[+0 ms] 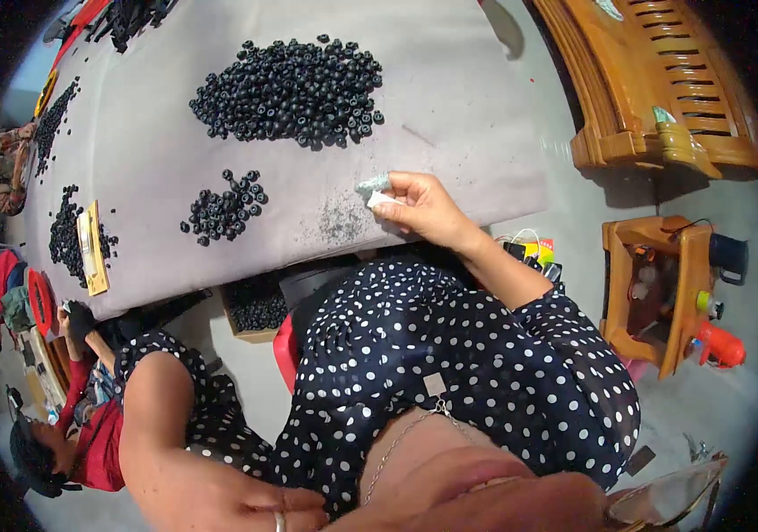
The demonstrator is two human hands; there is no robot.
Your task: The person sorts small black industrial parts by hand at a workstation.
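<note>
- Right hand point(423, 208) is at the near edge of the grey table point(476, 106), fingers pinched shut on a small white piece point(382, 200). A greenish scrap point(373, 184) sits just beyond the fingertips, touching or nearly so; can't tell if it's part of the same thing.
- Left hand point(237, 501) is down at the lower edge of the view, resting on the spotted dress, fingers loosely curled, holding nothing I can see. A ring shows on one finger.
- Step, as I judge it: hand work on the table top near a patch of dark dust point(341, 219), looks like wiping or picking at that spot. Not certain.
- Next move would call for keeping the pinch firm and working toward the dust patch just to the left, without nudging the beads.
- Small pile of black beads point(223, 208) lies left of the dust patch, apart from the hand. Large pile of black beads point(290, 80) is farther up the table, well apart.
- More beads along the far left side, beside a yellow flat block point(92, 248).
- A box of beads point(255, 310) sits under the table edge.
- Another person in a red top point(99, 439) sits at lower left, dark glove on one hand.
- Room: pale floor, wooden bench point(663, 80) upper right, small wooden stool point(663, 284) holding odds and ends, with a red tool point(720, 346) beside it.
</note>
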